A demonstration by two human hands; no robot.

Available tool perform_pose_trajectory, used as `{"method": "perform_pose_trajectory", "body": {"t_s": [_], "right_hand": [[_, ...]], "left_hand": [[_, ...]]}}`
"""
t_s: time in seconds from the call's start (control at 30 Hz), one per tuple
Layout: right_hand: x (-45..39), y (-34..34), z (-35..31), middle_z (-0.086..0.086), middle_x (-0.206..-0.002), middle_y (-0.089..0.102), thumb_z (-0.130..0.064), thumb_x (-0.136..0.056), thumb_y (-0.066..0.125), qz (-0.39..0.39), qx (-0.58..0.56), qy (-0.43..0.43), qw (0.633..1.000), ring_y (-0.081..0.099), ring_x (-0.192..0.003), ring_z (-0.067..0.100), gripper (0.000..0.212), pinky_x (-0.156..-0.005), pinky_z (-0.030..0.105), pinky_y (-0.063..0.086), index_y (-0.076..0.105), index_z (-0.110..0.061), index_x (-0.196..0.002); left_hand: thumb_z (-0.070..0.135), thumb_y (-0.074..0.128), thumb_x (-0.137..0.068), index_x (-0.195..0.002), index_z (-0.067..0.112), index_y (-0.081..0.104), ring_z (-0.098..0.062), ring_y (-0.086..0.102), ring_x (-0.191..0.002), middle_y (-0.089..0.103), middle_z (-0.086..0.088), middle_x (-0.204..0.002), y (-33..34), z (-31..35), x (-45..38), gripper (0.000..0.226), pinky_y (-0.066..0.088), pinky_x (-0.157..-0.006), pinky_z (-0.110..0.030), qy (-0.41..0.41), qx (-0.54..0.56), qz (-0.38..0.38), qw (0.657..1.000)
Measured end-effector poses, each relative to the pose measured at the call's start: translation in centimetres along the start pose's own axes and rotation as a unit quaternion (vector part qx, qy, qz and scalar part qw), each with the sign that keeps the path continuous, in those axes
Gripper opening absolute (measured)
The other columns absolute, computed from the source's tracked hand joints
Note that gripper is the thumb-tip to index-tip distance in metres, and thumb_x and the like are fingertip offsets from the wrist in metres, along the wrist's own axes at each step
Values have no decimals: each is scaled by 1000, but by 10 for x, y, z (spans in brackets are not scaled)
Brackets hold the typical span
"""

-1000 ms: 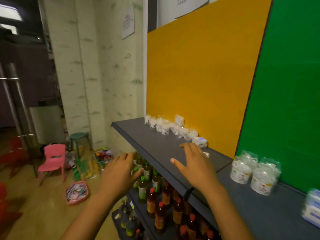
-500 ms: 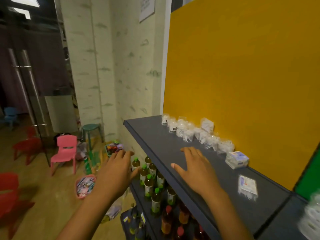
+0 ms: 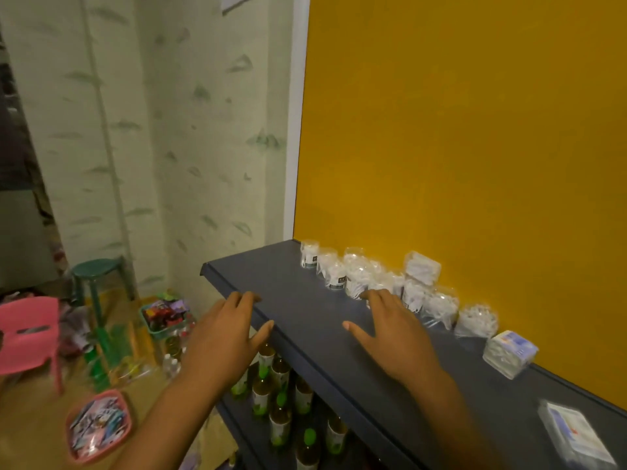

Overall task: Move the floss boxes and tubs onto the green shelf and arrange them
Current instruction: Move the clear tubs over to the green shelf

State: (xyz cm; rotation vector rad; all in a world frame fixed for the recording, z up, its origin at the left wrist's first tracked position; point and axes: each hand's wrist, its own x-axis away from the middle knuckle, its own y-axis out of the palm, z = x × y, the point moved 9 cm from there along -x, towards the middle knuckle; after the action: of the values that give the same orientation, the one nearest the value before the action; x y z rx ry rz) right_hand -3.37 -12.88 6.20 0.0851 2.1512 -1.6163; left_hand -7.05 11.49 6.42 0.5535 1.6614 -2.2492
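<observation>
both my hands were empty and spread flat, fingers relaxed: my left hand hung at the front lip of the dark shelf, fingertips just over its edge, and my right hand hovered above the shelf top, its fingertips near the row of clear tubs, though i could not tell if they touched.

the tubs stood in a loose line against the yellow back panel, most of them upright, with one clear lidded box perched on top of the row. they looked like thin, see-through plastic packed with white floss picks — light, i judged, stiff enough to take by the sides, but slick, and easy to topple into a neighbour. i would pinch each around its wall, low down, not by the lid.

further right lay a small floss box with blue print, tilted near the panel, and a flat wrapped pack lying apart toward the shelf's front. both seemed glossy and nearly weightless — best gripped across the short sides.

no green shelf showed in this view.
</observation>
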Motion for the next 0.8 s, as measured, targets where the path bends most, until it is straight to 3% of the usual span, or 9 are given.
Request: {"method": "perform_pose_trajectory", "body": {"t_s": [0.4,0.8], "right_hand": [[-86,44,29,-5,-137,47,-59,-91,52,47,6,99,994,47,-123,17,56,-96,33,46,43,-26,-135],[-145,58,75,-3,-137,46,-57,-90,55,85,2,135,987,46,-123,16,58,-98,31,42,42,-25,-136]], "left_hand": [[53,49,-91,-129,30,44,-13,50,-118,51,6,-131,81,-46,-113,46,48,-93,-33,56,106,-53,991],[47,55,-90,-131,31,48,-14,53,-114,54,3,-128,140,-6,-214,44,49,-88,-30,121,167,-57,977]]}}
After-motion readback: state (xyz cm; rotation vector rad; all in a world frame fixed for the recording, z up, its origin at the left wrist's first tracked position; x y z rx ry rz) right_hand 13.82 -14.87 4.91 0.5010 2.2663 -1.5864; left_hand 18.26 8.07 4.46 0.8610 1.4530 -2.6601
